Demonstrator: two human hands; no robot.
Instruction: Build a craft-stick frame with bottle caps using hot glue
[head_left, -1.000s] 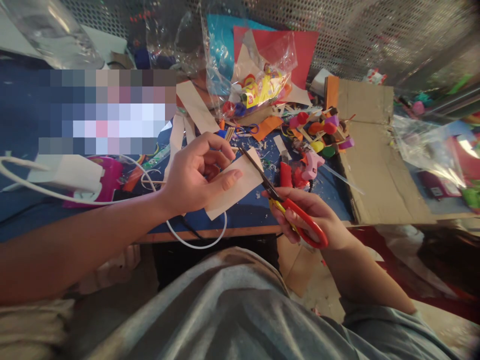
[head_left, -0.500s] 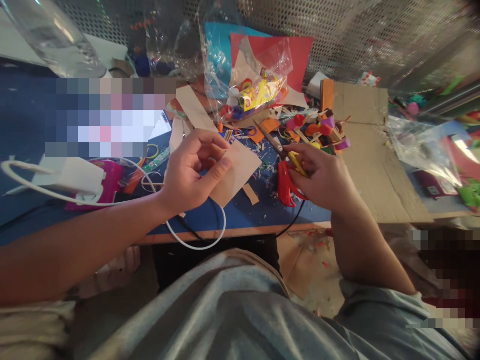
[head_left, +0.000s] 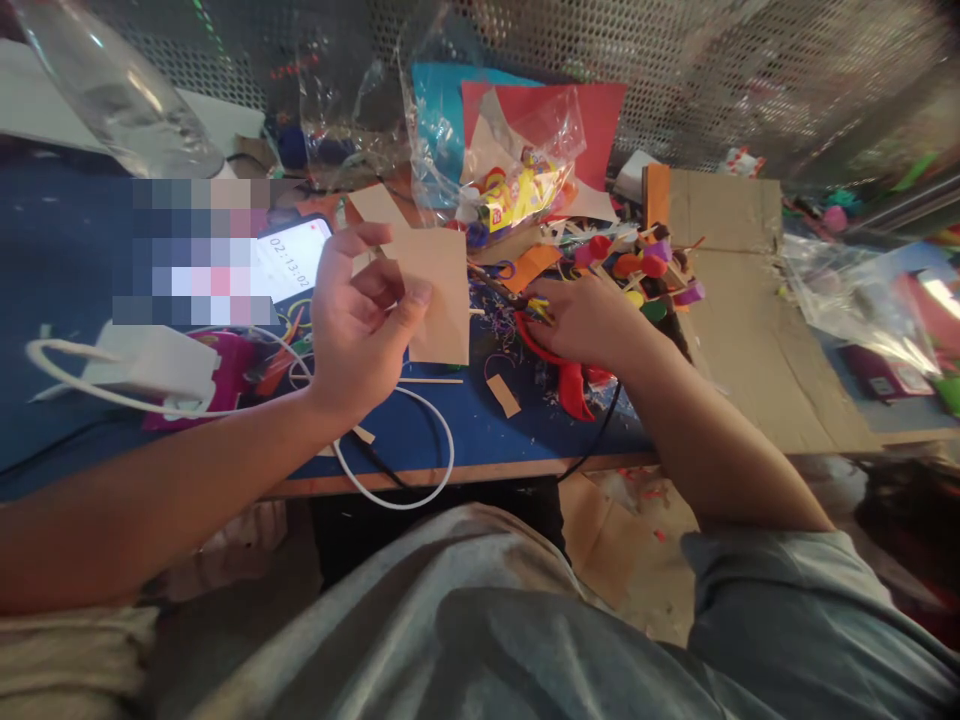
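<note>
My left hand (head_left: 364, 325) pinches a square of tan card (head_left: 442, 300) between thumb and fingers, raised above the blue table. On the right, my right hand (head_left: 581, 318) is low over the table, its fingers closed around the yellow-handled scissors (head_left: 538, 310). The scissors' blades point left, toward the card, and its handles are partly covered by the fingers. Just below my right hand lies a red tool (head_left: 574, 388), partly hidden, with a black cable close by. A small tan card strip (head_left: 503, 396) rests between the hands.
A lit phone (head_left: 292, 262), a white charger (head_left: 157, 360) and its looping cable are on the left. At the back stand a clear bottle (head_left: 142, 110) and a plastic bag (head_left: 517, 195) with colourful contents. Cardboard (head_left: 772, 340) lies right, beside a pile of coloured caps (head_left: 637, 260).
My left hand has shifted left and turned the card more upright. My right hand has moved left and down with the scissors, away from the red tool, which now shows more.
</note>
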